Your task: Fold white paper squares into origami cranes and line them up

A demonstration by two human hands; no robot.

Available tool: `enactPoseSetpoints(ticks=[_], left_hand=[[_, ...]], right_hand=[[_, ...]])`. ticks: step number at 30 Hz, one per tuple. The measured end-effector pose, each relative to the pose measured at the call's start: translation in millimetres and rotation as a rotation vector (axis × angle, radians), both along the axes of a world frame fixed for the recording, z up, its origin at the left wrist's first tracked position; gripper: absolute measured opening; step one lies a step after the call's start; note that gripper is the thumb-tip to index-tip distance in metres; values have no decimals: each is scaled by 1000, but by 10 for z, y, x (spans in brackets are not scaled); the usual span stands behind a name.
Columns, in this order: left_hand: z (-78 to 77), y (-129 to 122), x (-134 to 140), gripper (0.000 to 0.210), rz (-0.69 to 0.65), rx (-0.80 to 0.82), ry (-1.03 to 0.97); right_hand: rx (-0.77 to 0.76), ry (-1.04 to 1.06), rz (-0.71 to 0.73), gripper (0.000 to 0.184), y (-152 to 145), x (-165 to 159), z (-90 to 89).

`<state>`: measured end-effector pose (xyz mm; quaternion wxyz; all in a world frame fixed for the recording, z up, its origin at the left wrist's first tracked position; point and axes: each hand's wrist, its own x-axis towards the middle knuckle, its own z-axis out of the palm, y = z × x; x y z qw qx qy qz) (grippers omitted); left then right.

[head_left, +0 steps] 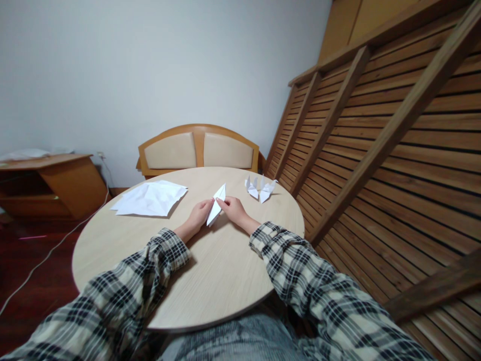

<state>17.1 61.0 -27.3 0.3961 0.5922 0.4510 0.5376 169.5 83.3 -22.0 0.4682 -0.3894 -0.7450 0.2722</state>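
Your left hand (200,213) and your right hand (233,208) both pinch the folded paper (217,204) above the table (221,281). Two paper birds (266,189) stand to the right; white sheets (150,198) lie left.

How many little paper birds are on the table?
2. One paper bird sits beyond the right hand; the other paper bird is just right of the first.

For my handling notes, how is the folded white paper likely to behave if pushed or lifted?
The folded white paper is probably very light, since it looks thin. Held between the left hand and right hand, its creased body seems fairly stiff, but the narrow, pointed ends may bend if pushed.
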Motion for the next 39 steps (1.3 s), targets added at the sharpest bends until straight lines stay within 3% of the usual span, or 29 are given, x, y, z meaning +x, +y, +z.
enactPoseSetpoints(ticks=[15,24,30,39], left_hand=[[44,-71,42,38,-88,35,2],[29,-57,42,36,-17,42,11],[29,-51,46,33,39,75,-15],[53,-98,70,36,-156,7,-28]], right_hand=[[0,2,-75,33,19,-16,12],[-42,44,20,37,24,12,-9],[-19,-17,-1,34,-21,-6,19],[-1,40,-93,31,54,5,5]])
